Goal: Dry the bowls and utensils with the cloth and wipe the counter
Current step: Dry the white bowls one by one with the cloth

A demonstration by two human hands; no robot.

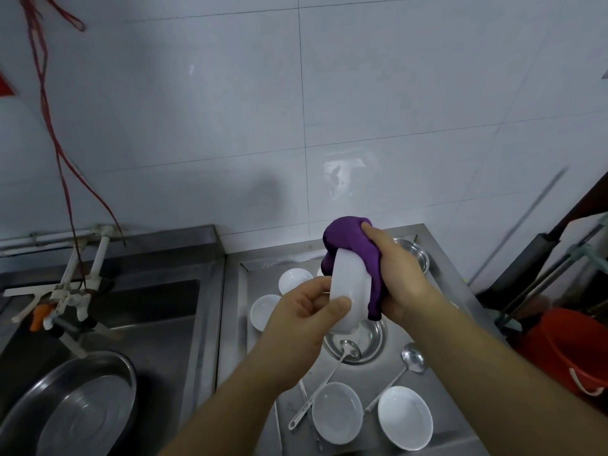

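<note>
White bowl (348,284) held tilted above the steel counter (437,268). Left hand (304,312) pinches its rim, thumb outside. Right hand (399,274) grips purple cloth (352,245), draped over the bowl's back. On the counter: four more white bowls visible, two far (294,279) (263,311), two near (337,412) (404,417); two steel dishes (371,340) (415,255); two ladles (324,380) (413,358). Sink (138,317) left holds one steel basin (82,406).

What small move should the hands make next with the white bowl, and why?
Probably turn the white bowl a little in the left hand. The right hand presses the purple cloth over only one side, so the rest looks unwiped.
</note>
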